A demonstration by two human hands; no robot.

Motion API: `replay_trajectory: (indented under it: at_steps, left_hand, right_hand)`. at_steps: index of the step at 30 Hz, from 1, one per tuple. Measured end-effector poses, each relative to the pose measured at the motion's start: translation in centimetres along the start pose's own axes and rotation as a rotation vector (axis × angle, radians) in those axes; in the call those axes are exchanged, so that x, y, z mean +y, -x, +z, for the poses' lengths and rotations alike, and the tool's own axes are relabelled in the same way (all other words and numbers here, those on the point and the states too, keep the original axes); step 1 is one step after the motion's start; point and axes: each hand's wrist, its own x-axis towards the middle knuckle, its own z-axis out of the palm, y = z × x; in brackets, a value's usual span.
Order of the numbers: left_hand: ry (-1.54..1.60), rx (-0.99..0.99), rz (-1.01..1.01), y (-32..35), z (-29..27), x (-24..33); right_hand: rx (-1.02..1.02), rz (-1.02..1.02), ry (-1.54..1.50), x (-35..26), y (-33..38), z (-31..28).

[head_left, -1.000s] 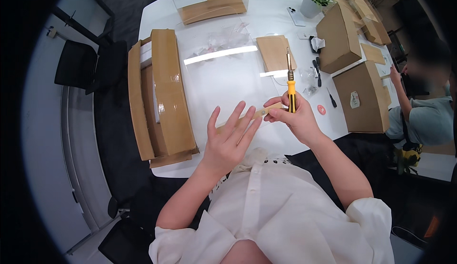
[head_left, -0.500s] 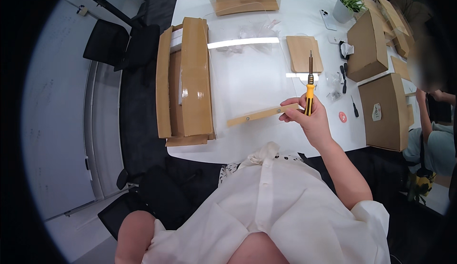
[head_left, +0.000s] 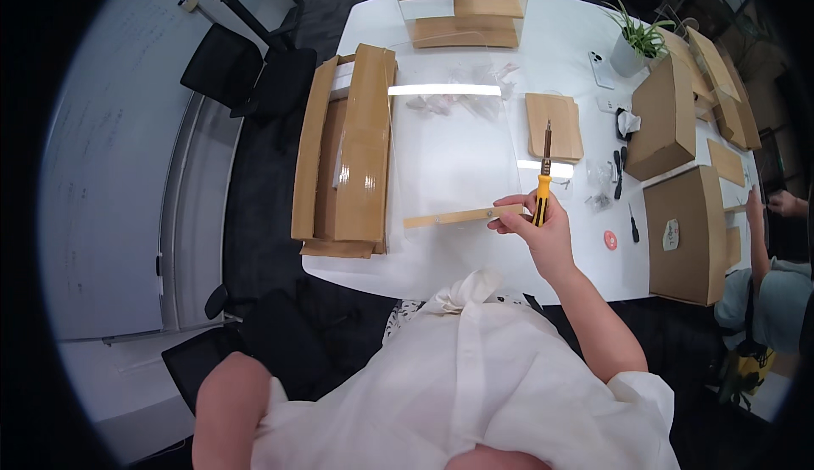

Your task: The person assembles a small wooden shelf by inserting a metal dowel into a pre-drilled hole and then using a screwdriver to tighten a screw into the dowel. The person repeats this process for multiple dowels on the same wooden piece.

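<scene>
We see the right hand (head_left: 543,231) lifted above the near part of the white round-cornered table (head_left: 441,250), with the forearm coming up from the lower right and the wrist bent a little to the left. Its fingers are closed around two things together: a yellow and black handled screwdriver (head_left: 543,183), which stands nearly upright with the metal shaft pointing to the far side, and a thin light wooden strip (head_left: 464,215), which goes out flat to the left from the fingertips. The strip seems to lie along the near edge of a clear plastic sheet (head_left: 449,152) that covers the middle of the table.

The left hand is not visible; only the bare upper arm (head_left: 229,406) appears at the lower left, hanging down beside the white shirt, so we cannot tell how its fingers are.

On the left part of the table lies a stack of long flat brown cardboard pieces (head_left: 348,156). To the right of the hand is a closed brown cardboard box (head_left: 687,233), and just between them a small red round disc (head_left: 610,239). At the far right edge, another person's hand (head_left: 776,203) reaches toward the table.
</scene>
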Motion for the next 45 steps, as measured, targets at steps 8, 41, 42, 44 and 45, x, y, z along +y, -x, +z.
replay_trajectory:
  at_steps: [8,41,42,44,45]
  left_hand:
    - [-0.423,0.197,-0.117,-3.6,-5.6,-14.3]
    - [-0.271,1.533,-0.304,13.8,-14.7,-24.7]
    - [-0.286,1.520,-0.293,14.0,-14.8,-24.8]
    - [-0.309,1.503,-0.279,14.2,-15.0,-24.9]
    - [-0.317,1.499,-0.276,14.3,-15.0,-25.0]
  right_hand:
    - [-0.071,-0.008,0.008,1.0,0.0,0.7]
    - [0.039,-0.064,0.075,1.2,-1.2,1.5]
    - [0.042,-0.068,0.080,1.1,-1.3,1.5]
    - [0.045,-0.077,0.094,1.0,-1.6,1.7]
    - [0.049,-0.076,0.101,1.0,-1.7,1.7]
